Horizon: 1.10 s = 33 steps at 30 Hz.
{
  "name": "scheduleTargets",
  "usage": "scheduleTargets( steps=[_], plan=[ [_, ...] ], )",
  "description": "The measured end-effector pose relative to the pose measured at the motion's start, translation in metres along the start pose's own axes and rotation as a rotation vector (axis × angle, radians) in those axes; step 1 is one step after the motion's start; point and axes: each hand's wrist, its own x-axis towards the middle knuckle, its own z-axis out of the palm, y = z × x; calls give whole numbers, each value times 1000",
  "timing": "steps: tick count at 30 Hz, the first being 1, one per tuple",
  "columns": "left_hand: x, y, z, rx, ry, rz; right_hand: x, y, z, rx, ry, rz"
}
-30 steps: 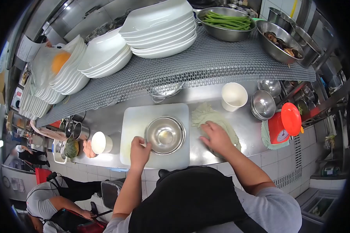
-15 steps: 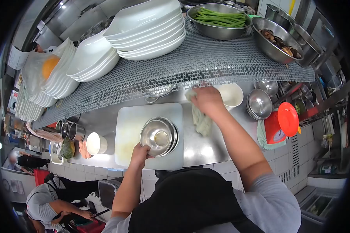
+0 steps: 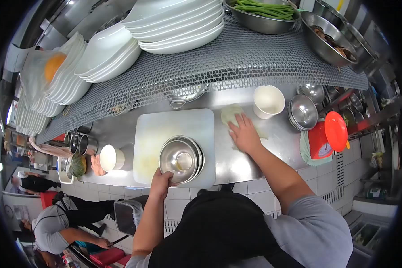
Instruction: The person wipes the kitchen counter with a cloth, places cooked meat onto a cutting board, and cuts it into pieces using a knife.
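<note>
My left hand (image 3: 161, 182) grips the near left rim of a small stack of steel bowls (image 3: 179, 157). The stack is over the white cutting board (image 3: 143, 134); whether it rests on the board I cannot tell. To the right, my right hand (image 3: 245, 134) lies with fingers stretched out on a pale damp-looking cloth (image 3: 232, 112), pressing it against the steel counter (image 3: 230, 167). Part of the cloth is hidden under the palm. Just beyond that hand stands a white paper tub (image 3: 269, 102).
A mesh-covered shelf (image 3: 201, 67) overhangs the counter's back, bearing stacked white dishes (image 3: 178, 33) and a bowl of green beans (image 3: 263, 20). Steel bowls (image 3: 303, 112) and a red scale (image 3: 319, 140) stand right. Another white tub (image 3: 111, 157) is left. A co-worker (image 3: 53, 223) bends at lower left.
My right hand has come back toward me from under the shelf edge, and the cloth now lies spread beneath it. My left hand keeps its hold on the bowls. The view has shifted slightly.
</note>
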Motion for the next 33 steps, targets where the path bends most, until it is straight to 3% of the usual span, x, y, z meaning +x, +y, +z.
scheduleTargets(
  steps=[2, 5, 7, 9, 12, 14, 15, 17, 18, 20, 24, 25, 27, 28, 31, 33],
  plan=[
    [2, 8, 3, 20, -67, 12, -35, 1, 5, -7, 94, -93],
    [11, 6, 12, 48, -176, -19, -59, -5, -8, 114, 32, -108],
    [26, -3, 10, -15, -377, -50, -67, 0, -25, 95, 35, -122],
    [6, -1, 20, -30, -333, -53, -88, -3, -52, 243, 147, 37],
    [-13, -32, 8, -173, -380, -42, -140, 59, -73, 226, 285, 158],
    [-52, -28, 0, -195, -304, -58, -176, 111, -58, 364, 222, 374],
    [-61, -35, -15, -194, -282, -52, -181, 101, -41, 381, 217, 360],
    [-81, -52, -42, -29, -293, -158, -177, 75, -10, -77, 427, 586],
    [-95, -57, -40, -44, -267, -145, -161, 53, -1, -85, 412, 699],
    [-132, -65, -36, -43, -49, -125, -142, 23, 8, -52, 361, 593],
    [-158, -137, -28, -152, 169, -115, -115, 1, 7, 4, 322, 397],
    [-160, -157, -28, -154, 186, -121, -112, -1, 2, 136, 273, 259],
    [-149, -198, -23, -237, -7, -311, -97, 14, -6, 269, 215, 88],
    [-142, -216, -10, -238, 18, -340, -88, 23, -7, 333, 237, 54],
    [-133, -232, 48, -191, 28, -324, -50, 48, -23, 513, 220, -35],
    [-122, -225, 84, -150, -34, -341, -31, 63, -20, 522, 60, -145]
  ],
)
